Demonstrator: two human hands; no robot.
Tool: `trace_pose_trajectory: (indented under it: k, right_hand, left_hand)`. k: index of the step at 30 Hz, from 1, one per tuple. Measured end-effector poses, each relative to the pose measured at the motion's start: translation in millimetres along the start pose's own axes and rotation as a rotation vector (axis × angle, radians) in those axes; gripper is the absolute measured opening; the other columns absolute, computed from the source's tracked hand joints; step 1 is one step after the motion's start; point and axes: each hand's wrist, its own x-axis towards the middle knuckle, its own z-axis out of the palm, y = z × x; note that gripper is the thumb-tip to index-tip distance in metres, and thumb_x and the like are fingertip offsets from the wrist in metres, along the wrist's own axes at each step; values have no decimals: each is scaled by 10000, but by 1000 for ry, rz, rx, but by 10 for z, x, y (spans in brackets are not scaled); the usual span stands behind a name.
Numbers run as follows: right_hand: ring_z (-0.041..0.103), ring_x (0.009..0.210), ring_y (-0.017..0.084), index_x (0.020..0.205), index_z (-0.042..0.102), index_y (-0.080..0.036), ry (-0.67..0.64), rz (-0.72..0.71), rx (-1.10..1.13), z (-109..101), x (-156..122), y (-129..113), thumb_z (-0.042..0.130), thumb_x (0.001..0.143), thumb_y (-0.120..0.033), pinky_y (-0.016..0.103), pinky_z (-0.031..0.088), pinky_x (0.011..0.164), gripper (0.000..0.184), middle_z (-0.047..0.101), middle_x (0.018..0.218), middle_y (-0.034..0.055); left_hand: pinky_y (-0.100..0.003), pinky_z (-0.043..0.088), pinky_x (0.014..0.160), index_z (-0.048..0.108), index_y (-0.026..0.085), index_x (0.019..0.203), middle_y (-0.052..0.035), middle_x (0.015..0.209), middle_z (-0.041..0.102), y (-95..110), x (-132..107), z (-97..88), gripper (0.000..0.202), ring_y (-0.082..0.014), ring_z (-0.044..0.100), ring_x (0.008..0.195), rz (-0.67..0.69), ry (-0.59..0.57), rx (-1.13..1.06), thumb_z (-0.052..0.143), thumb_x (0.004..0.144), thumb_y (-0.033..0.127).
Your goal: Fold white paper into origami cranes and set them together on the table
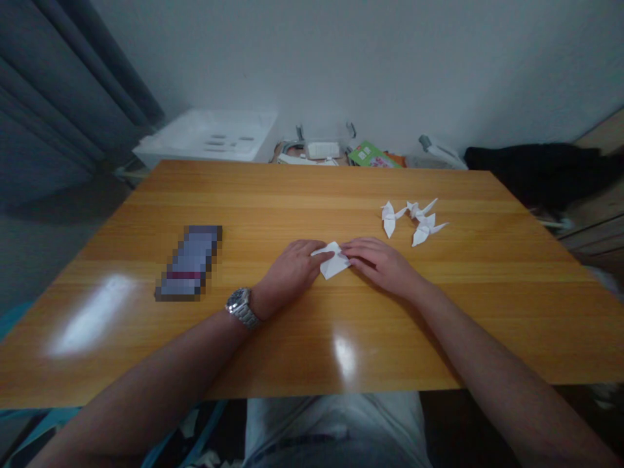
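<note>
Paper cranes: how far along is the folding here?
Done: folded paper cranes lie on the table, right of the hands. In hand: left hand and right hand press a white sheet, partly folded, flat on the wood. Left: that sheet has no crane shape yet.

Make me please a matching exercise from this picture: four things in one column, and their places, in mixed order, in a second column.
Things
1. wristwatch
2. paper cranes
3. folded white paper
4. blurred dark object

Places
A. on the table, to the left of the left hand
B. between the left hand and the right hand, touched by both
C. on the left wrist
D. on the table, beyond the right hand

Pairs: 1-C, 2-D, 3-B, 4-A
</note>
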Motion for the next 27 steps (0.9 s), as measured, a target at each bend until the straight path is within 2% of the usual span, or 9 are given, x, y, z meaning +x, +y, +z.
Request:
trace_pose_trajectory:
  k: [5, 10, 13, 17, 27]
  right_hand:
    - [642, 1246, 269, 1175, 755, -252, -38, -16, -23, 38, -25, 52, 591, 991, -227, 546, 495, 1089, 248, 718, 1303, 108]
    - [620, 1295, 263, 1186, 748, -268, -82, -34, -12, 48, -40, 65, 614, 983, -232, 539, 487, 1114, 245, 705, 1335, 91]
    - [636, 1269, 255, 1137, 760, -250, -86, -51, -11, 44, -34, 61, 618, 989, -246, 519, 494, 1109, 205, 724, 1302, 89]
    - [664, 1210, 243, 1125, 759, -244, -81, -68, 1, 45, -21, 34, 628, 988, -254, 488, 519, 1074, 190, 750, 1237, 84]
    - [651, 1186, 229, 1194, 719, -248, -61, -19, 70, 76, -21, 15, 627, 988, -243, 456, 523, 1049, 225, 727, 1236, 86]
  left_hand:
    - [-450, 469, 1058, 656, 200, 1327, -113, 1329, 646, 20, 9, -32, 338, -264, 608, 1178, 8, -1, 9, 517, 1020, 225]
    - [-478, 435, 1106, 638, 197, 1354, -117, 1407, 621, 57, -3, -60, 429, -287, 588, 1259, -15, 8, -13, 578, 1006, 441]
    - [-487, 423, 1122, 659, 197, 1315, -118, 1403, 632, 60, -10, -43, 454, -290, 598, 1268, -27, 19, -22, 626, 971, 490]
    - [-485, 434, 1119, 680, 189, 1275, -123, 1377, 654, 52, -6, -16, 427, -289, 613, 1259, -28, 17, -29, 649, 959, 474]
    - [-462, 483, 1079, 703, 183, 1263, -121, 1360, 666, 48, 10, -24, 356, -273, 639, 1224, -15, 38, -43, 512, 1041, 386]
